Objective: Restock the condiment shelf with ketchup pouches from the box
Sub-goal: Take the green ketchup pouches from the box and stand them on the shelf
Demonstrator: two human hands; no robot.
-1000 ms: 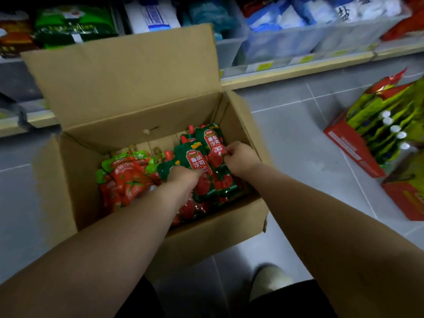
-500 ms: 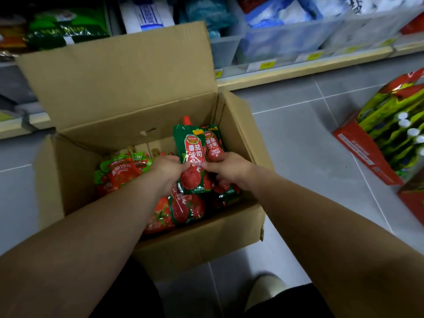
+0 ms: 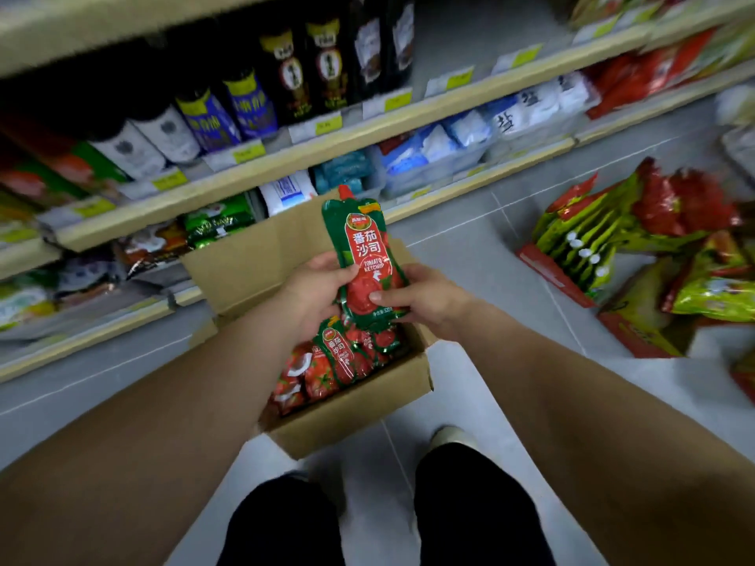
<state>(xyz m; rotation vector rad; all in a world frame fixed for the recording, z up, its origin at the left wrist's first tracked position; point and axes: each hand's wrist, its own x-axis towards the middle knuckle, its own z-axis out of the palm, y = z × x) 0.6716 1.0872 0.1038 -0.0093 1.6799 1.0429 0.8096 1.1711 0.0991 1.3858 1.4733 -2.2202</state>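
Observation:
I hold a green and red ketchup pouch (image 3: 365,255) upright above the open cardboard box (image 3: 351,414), its red cap pointing up. My left hand (image 3: 314,292) grips its left edge and my right hand (image 3: 421,298) grips its lower right, thumb on the front. There may be more pouches stacked behind the front one; I cannot tell. Inside the box lie several more ketchup pouches (image 3: 335,361). The shelves (image 3: 286,157) stand just beyond the box.
Dark sauce bottles (image 3: 245,100) fill the upper shelf; blue and white bags (image 3: 449,136) sit lower. Red cartons of green and yellow pouches (image 3: 604,243) lie on the grey tiled floor at right. My legs and shoes (image 3: 445,437) are below the box.
Both hands have lifted the pouch up out of the box. My head has risen, so the upper shelves have come into view and the box looks smaller.

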